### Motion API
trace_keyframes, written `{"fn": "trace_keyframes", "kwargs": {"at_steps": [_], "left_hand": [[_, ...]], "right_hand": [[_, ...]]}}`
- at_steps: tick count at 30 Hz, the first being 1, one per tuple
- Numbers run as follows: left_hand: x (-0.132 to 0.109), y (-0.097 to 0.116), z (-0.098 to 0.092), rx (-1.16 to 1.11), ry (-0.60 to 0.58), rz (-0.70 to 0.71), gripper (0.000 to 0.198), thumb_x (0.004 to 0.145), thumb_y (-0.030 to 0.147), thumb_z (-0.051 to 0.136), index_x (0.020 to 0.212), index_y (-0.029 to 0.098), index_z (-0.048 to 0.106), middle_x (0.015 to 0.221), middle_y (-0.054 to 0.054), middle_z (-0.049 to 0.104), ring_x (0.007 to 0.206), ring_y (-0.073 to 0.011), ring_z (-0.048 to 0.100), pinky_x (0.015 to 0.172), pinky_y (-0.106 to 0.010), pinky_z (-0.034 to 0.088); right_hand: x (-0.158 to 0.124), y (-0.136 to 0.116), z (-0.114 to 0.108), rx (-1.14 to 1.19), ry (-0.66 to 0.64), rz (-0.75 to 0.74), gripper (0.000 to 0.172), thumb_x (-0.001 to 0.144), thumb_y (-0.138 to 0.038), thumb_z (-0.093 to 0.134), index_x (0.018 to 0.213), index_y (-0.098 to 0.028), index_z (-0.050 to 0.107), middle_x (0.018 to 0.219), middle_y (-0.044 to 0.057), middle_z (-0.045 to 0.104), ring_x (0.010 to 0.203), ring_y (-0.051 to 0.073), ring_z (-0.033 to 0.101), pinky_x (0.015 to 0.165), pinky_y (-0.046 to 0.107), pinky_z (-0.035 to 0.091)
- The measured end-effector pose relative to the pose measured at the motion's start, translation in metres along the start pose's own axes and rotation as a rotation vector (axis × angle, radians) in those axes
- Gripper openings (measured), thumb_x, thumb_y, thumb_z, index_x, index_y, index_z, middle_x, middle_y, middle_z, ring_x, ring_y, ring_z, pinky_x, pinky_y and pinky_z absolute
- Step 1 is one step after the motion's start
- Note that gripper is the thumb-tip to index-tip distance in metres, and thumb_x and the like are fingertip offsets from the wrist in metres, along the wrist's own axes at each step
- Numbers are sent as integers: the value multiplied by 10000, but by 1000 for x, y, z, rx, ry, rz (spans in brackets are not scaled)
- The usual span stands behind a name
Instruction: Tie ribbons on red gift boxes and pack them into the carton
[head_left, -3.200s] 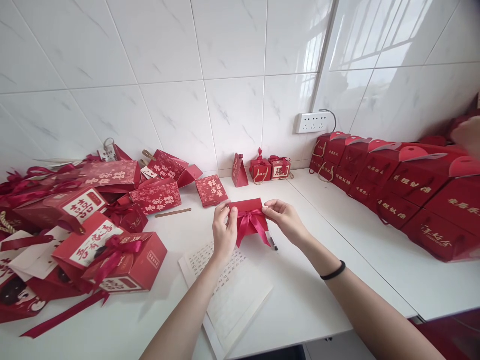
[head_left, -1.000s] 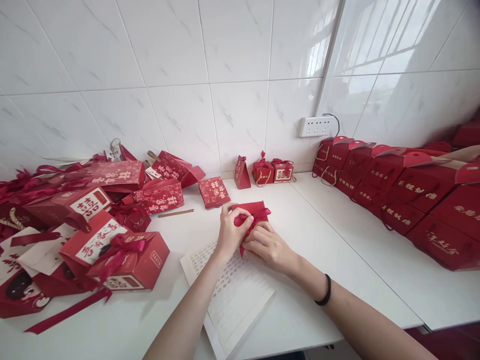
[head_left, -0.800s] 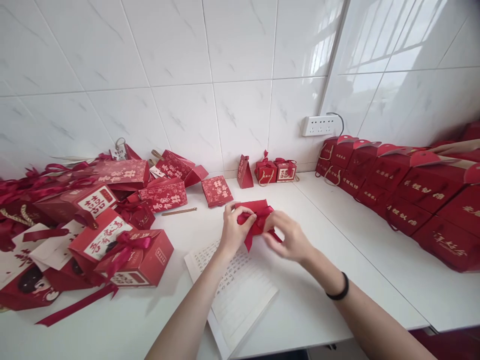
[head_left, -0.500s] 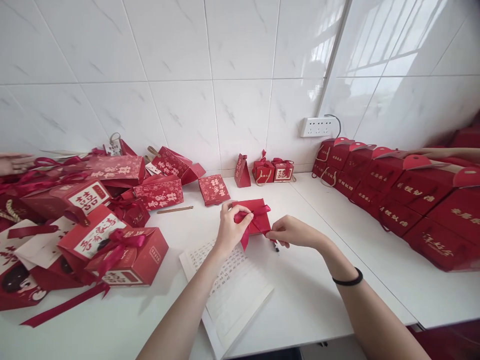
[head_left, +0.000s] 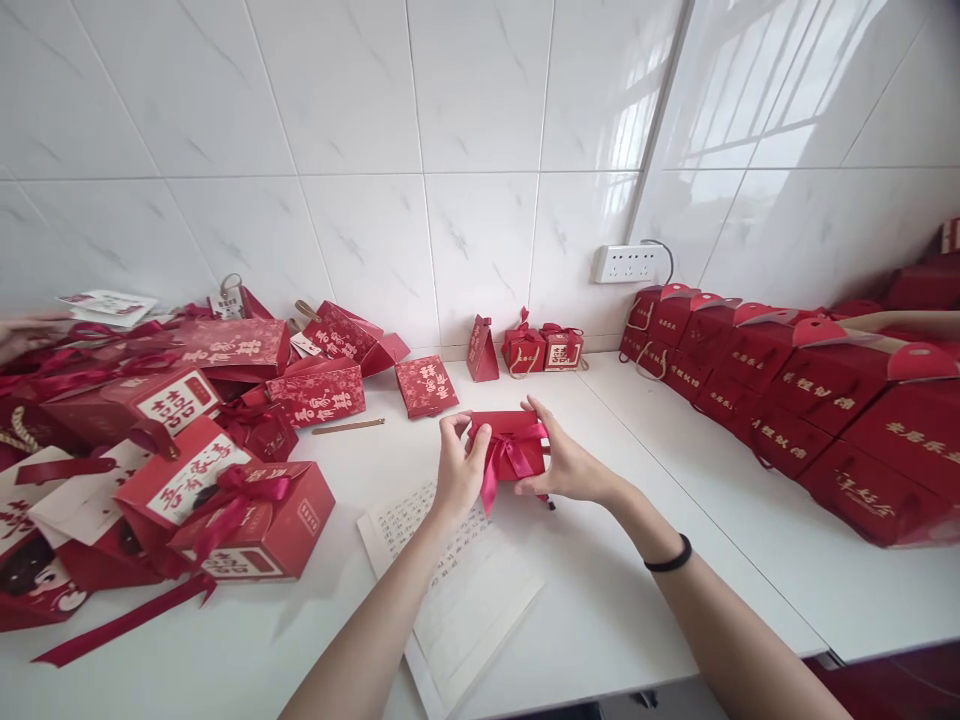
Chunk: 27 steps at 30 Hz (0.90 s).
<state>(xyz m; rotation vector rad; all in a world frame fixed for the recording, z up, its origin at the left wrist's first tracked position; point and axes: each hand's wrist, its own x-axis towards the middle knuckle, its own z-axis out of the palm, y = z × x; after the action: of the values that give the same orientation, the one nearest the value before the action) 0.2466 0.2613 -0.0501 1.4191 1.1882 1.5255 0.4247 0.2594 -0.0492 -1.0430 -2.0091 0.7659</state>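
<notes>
Between my two hands is a small red gift box (head_left: 501,424), with a dark pink ribbon bow (head_left: 506,458) across its front. My left hand (head_left: 461,460) grips the box's left side, thumb on the front. On the right side, my right hand (head_left: 568,455) holds the box with thumb and fingers curved around its edge. The ribbon's tail hangs down over an open handwritten notebook (head_left: 480,590) on the white table. A dark pen tip (head_left: 551,504) shows just below my right hand.
Piled red gift boxes (head_left: 255,510) cover the left. A long row of red handled boxes (head_left: 810,400) stands right. Small boxes (head_left: 544,350) sit by the tiled wall, below a power strip (head_left: 632,264). Another person's hand (head_left: 30,335) is at far left, an arm (head_left: 900,321) at far right.
My right hand has let go of the ribbon end and moved up to the box's right side. My left hand has shifted from the bow to the left side. The box now faces me.
</notes>
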Motion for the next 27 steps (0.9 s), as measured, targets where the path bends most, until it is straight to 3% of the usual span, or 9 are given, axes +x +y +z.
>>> {"fn": "trace_keyframes", "kwargs": {"at_steps": [4, 7, 9, 14, 16, 19, 21, 23, 27], "left_hand": [[3, 0, -2, 13, 71, -20, 210, 868, 383, 496, 775, 197, 467, 978, -73, 622, 963, -181, 603, 853, -323, 475], [3, 4, -5, 5, 128, 32, 252, 876, 430, 476, 790, 195, 503, 951, -76, 622, 982, -189, 595, 875, -342, 472], [2, 8, -8, 50, 163, 234, 257, 874, 443, 492, 782, 203, 506, 949, -72, 608, 986, -183, 590, 862, -336, 487], [-6, 29, -18, 335, 76, 1108, 150, 821, 272, 635, 737, 234, 517, 685, 21, 594, 695, -132, 605, 833, -345, 512], [-9, 38, -21, 412, 87, 1269, 143, 807, 230, 650, 745, 241, 522, 655, 38, 605, 622, -120, 600, 814, -347, 522], [-12, 50, -25, 435, 128, 1366, 136, 807, 210, 643, 755, 246, 522, 645, 43, 616, 585, -117, 594, 767, -339, 532], [-13, 54, -26, 362, 128, 1358, 129, 813, 203, 635, 770, 245, 521, 649, 43, 613, 600, -116, 584, 770, -335, 523], [-12, 53, -25, 281, 122, 1215, 122, 827, 217, 618, 764, 236, 516, 667, 32, 603, 646, -122, 575, 767, -325, 505], [-3, 38, -20, 198, 61, 509, 185, 858, 324, 564, 721, 210, 516, 690, 7, 571, 680, -133, 553, 666, -268, 463]], "right_hand": [[-1, 4, 4, -46, 32, -37, 1104, 669, -285, 757, 1480, -238, 10, 1392, 190, 328, 1288, 320, 377, 1019, 522, 378], [0, 7, 6, -136, 90, -137, 1085, 676, -263, 751, 1483, -235, 25, 1312, 180, 402, 1239, 334, 425, 982, 534, 410], [1, 6, 8, -193, 151, -223, 1076, 687, -256, 743, 1484, -241, 20, 1318, 186, 392, 1223, 337, 438, 967, 533, 422], [0, -7, 8, -218, 323, -430, 1025, 751, -327, 696, 1485, -262, -17, 1383, 191, 336, 1234, 344, 417, 959, 555, 416], [-1, -14, 6, -209, 346, -469, 1030, 757, -382, 688, 1485, -277, -33, 1404, 187, 320, 1237, 360, 410, 954, 573, 415], [-4, -21, 4, -199, 370, -507, 1036, 757, -429, 683, 1486, -292, -39, 1411, 182, 314, 1245, 371, 400, 951, 567, 426], [-4, -23, 3, -200, 378, -529, 1036, 760, -419, 681, 1488, -291, -45, 1414, 178, 311, 1260, 365, 387, 949, 550, 438], [-4, -22, 3, -210, 369, -532, 1041, 762, -388, 678, 1490, -276, -58, 1416, 181, 308, 1278, 359, 369, 958, 549, 431], [-3, -12, 2, -170, 208, -350, 992, 765, -355, 669, 1496, -247, 8, 1321, 177, 397, 1182, 320, 473, 948, 532, 444]]}}
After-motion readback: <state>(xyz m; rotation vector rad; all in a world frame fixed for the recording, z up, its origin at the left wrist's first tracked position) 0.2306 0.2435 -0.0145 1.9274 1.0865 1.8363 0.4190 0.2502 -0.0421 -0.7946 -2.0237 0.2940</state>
